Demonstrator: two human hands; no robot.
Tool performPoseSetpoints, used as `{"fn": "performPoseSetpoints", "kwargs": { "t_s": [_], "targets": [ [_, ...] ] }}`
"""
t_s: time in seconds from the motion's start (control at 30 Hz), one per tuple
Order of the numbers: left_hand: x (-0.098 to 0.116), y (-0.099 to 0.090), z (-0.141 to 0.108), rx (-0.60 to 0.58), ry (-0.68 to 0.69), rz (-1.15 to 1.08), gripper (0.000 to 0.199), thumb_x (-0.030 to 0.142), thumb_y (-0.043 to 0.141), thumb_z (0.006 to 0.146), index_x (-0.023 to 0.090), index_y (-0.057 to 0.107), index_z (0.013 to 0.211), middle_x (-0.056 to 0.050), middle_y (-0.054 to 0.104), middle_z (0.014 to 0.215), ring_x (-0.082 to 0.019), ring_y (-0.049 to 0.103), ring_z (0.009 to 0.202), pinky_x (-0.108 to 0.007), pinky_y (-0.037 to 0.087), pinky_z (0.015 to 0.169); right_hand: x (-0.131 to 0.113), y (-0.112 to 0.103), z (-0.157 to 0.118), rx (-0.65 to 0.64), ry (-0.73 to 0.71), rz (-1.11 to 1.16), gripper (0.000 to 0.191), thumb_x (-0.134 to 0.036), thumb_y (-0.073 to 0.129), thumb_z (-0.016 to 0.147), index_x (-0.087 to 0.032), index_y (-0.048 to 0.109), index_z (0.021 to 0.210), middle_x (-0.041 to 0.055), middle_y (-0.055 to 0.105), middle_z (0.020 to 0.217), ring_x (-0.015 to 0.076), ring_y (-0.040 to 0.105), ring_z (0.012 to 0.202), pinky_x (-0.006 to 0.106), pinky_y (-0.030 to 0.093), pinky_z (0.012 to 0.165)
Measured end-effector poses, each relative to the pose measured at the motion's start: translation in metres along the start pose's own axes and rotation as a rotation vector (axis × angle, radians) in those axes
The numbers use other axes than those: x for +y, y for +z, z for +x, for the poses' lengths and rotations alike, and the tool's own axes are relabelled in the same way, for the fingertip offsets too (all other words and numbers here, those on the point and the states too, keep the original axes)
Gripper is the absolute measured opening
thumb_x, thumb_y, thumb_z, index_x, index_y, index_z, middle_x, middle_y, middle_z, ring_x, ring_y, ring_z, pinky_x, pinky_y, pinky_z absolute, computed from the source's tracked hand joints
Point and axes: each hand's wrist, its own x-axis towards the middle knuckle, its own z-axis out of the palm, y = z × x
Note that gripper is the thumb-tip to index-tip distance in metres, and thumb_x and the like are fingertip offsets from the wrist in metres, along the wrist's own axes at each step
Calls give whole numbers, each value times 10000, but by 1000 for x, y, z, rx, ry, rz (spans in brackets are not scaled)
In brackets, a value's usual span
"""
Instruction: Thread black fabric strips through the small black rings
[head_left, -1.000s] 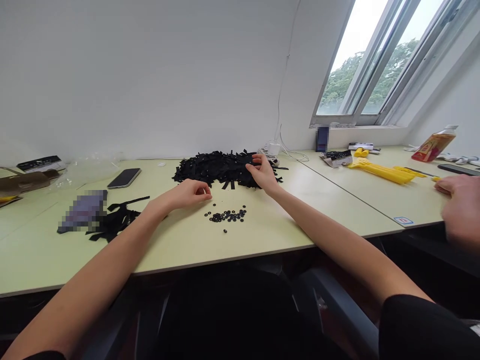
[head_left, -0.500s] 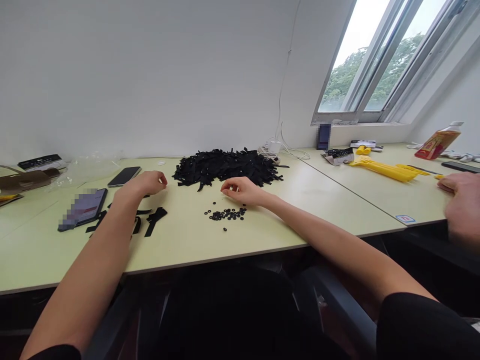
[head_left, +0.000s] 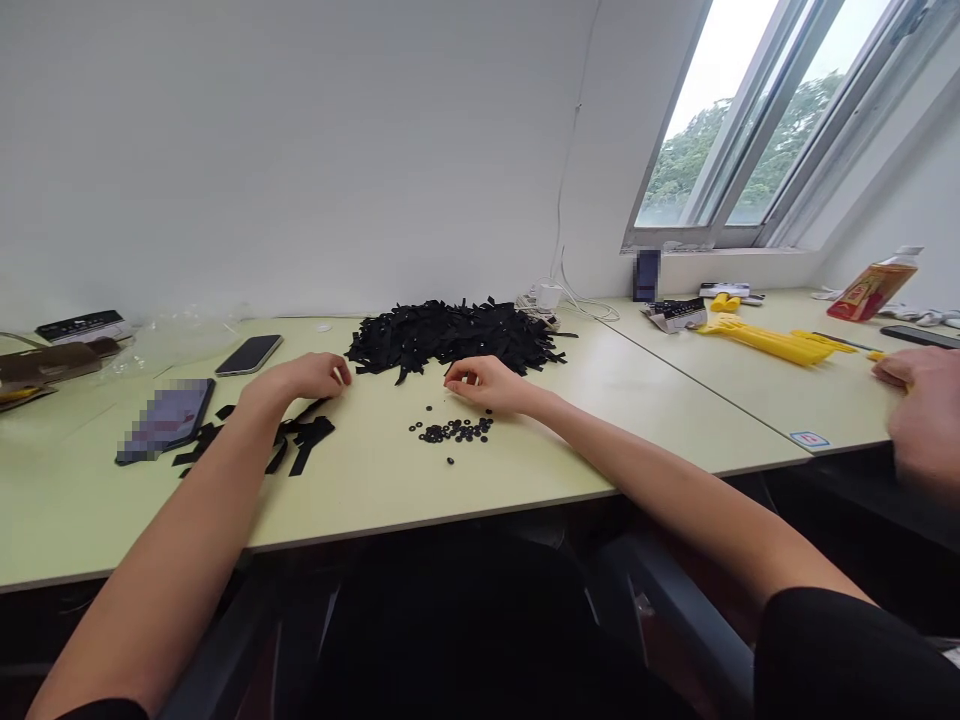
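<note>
Black rings [head_left: 456, 431]: small, loose on the table [head_left: 375, 470]; a brush from the right hand [head_left: 486, 384] could scatter them, since nothing fences them in.
Stray ring [head_left: 450, 461]: apart from the rest, nearer the front edge; a careless sleeve might knock it to the floor.
Strip pile [head_left: 450, 337]: heaped, ends overlapping; tugging one strip could drag neighbours out with it.
Smaller strip batch [head_left: 313, 433]: partly beneath the left forearm [head_left: 202, 490], up against the near phone [head_left: 169, 415]; a low forearm could shove either.
Left hand [head_left: 319, 376]: fingers curled downward, over the far side of the smaller batch, left of the big heap.
Right hand: thumb and fingertips close together, just beyond the rings, in front of the heap.
Grip: fingertips small and partly turned away; cannot tell whether either hand pinches anything.
Rings vs hands: nearest the right, well apart from the left.
Co-worker's hand [head_left: 922, 410]: far right, blurred, clear of all this.
</note>
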Motion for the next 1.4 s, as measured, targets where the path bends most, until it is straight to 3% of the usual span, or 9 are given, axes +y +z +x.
{"fn": "performPoseSetpoints", "kwargs": {
  "t_s": [0.1,0.2,0.33,0.43,0.57,0.9,1.07,1.17,1.4],
  "targets": [
    [28,6,-16,-57,288,-207,406,370,716,624,243,743,1009,-77,755,1127,-293,696,1010,-357,537,849,-2,0,-1,10,-4,1,188,-286,600,961,-175,752,954,60,761,970,158,633,808,300,467,722],
    [56,14,-30,3,518,-558,419,434,749,748,222,720,1109,-89,736,1148,-259,683,1047,-374,539,912,-11,-1,-2,40,15,53,184,-294,627,947,-169,758,981,70,766,1001,156,640,817,285,480,697],
    [83,26,-37,132,625,-965,424,438,842,753,225,722,1100,-85,710,1205,-230,676,1064,-384,526,962,-24,-2,-3,2,38,303,413,-435,743,884,-186,727,1213,110,727,1249,180,671,927,242,512,594],
    [95,35,-37,125,639,-1063,436,454,880,720,211,734,1051,-83,714,1135,-227,673,1028,-373,525,932,-25,-1,-3,-27,69,406,419,-479,771,854,-166,754,1132,109,751,1134,158,660,810,228,502,535],
    [101,44,-36,159,603,-1069,421,456,879,712,206,738,1020,-74,717,1105,-211,659,999,-349,510,892,-18,2,-2,-44,82,472,342,-472,771,854,-134,772,912,59,741,827,112,607,620,237,515,549],
    [97,51,-28,271,503,-971,445,518,772,810,180,705,1093,-97,712,1123,-222,666,999,-360,529,895,-7,8,2,11,152,683,258,-288,763,883,-149,662,1075,79,787,869,144,729,702,292,635,685],
    [97,55,-33,545,780,-507,397,499,711,888,222,715,1171,-109,659,1230,-241,625,1088,-370,513,940,-11,3,0,7,140,779,386,-371,815,858,-206,505,1017,45,791,823,161,752,716,315,644,695],
    [99,59,-35,485,883,-392,321,478,690,919,222,735,1107,-91,696,1107,-226,629,1014,-352,503,886,-9,0,0,10,124,783,456,-437,851,814,-208,492,977,22,772,749,154,732,663,289,618,643],
    [108,66,-41,290,812,-499,376,527,712,901,220,749,1114,-67,753,1027,-206,639,881,-330,480,776,-7,3,0,0,47,700,468,-460,858,801,-211,482,926,-35,707,608,109,637,537,219,525,539]
  ]
}}
